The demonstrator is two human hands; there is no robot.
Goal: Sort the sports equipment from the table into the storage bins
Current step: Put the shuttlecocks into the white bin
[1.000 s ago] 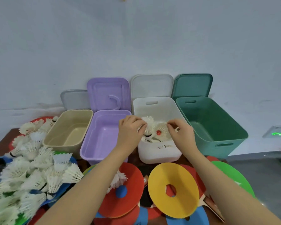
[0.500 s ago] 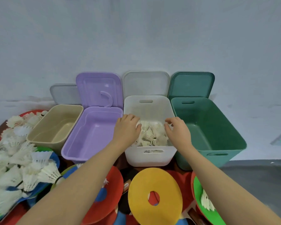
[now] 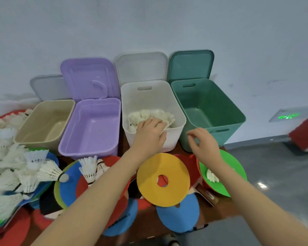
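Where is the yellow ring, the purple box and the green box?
yellow ring [image 3: 149, 180], head view, on its flat left side.
purple box [image 3: 89, 150], head view, on its front wall.
green box [image 3: 199, 100], head view, on its inner back wall.

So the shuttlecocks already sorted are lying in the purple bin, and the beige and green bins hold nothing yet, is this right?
Not quite. The head view shows the sorted shuttlecocks lying in the white bin, where the left hand reaches over its front rim. The purple bin holds nothing. The rest stands: the beige bin and the green bin hold nothing yet.
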